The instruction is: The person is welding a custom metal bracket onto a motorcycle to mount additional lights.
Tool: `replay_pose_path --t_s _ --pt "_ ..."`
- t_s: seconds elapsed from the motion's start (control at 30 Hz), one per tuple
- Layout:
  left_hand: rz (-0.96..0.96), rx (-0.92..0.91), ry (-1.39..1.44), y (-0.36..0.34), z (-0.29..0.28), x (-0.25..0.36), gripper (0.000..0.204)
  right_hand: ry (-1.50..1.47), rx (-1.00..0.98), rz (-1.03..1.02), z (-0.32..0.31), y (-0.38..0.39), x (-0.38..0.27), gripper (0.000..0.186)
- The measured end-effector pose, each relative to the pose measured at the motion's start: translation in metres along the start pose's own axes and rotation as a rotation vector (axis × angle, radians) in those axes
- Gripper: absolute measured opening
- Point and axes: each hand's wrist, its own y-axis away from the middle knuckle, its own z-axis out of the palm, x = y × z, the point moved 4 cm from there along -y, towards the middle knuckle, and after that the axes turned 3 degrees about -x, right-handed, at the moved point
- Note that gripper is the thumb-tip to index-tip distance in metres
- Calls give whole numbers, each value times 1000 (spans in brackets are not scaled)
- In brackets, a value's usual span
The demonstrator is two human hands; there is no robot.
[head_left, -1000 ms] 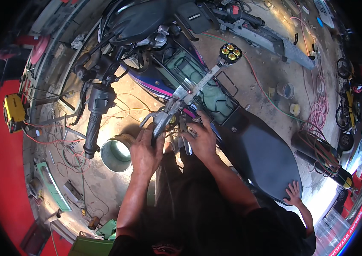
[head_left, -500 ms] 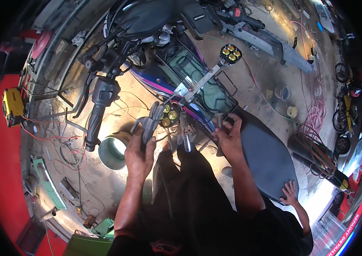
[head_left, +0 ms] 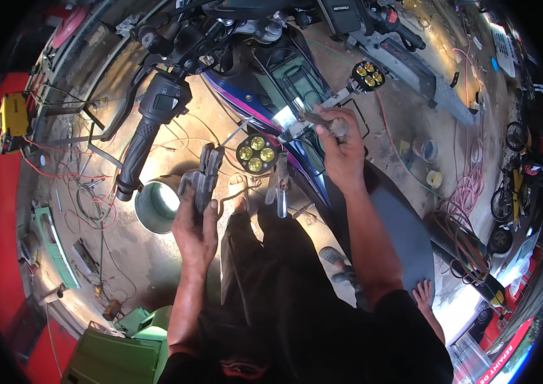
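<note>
My left hand (head_left: 193, 232) is closed around a dark grey, clamp-like electrode holder (head_left: 206, 176); a thin rod slants from its top toward the bracket. My right hand (head_left: 344, 157), raised over the motorcycle, pinches a short brownish tool (head_left: 315, 118), its kind unclear; a round grey end shows by the fingers. Under it runs a flat metal bracket (head_left: 294, 131) across the frame. Two round lamps with yellow lenses sit at its ends, the near lamp (head_left: 256, 154) and the far lamp (head_left: 367, 75). A clear-handled screwdriver (head_left: 282, 203) stands below the bracket, between my hands.
Handlebar grip (head_left: 133, 160) juts out at left beside a metal bucket (head_left: 158, 205). Another person's hand (head_left: 422, 294) rests by the black seat (head_left: 399, 237). A yellow machine (head_left: 14, 123) stands far left. Coiled pink hose (head_left: 460, 185) and cables cover the floor.
My right hand has moved up from beside the seat to the bracket with the brownish tool. The view has shifted, and a thin rod now shows at the electrode holder.
</note>
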Motion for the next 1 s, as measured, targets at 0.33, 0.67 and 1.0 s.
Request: replay_pose_path --t_s 0.33,0.67,1.0 --pt "-24 41 25 12 0 -12 37 -13 -248 -52 2 -6 1 23" --pt "7 43 -10 20 6 0 40 -122 -208 -81 -2 1 8 23" --pt "-24 101 70 32 11 2 39 -92 -252 -78 -3 5 8 26"
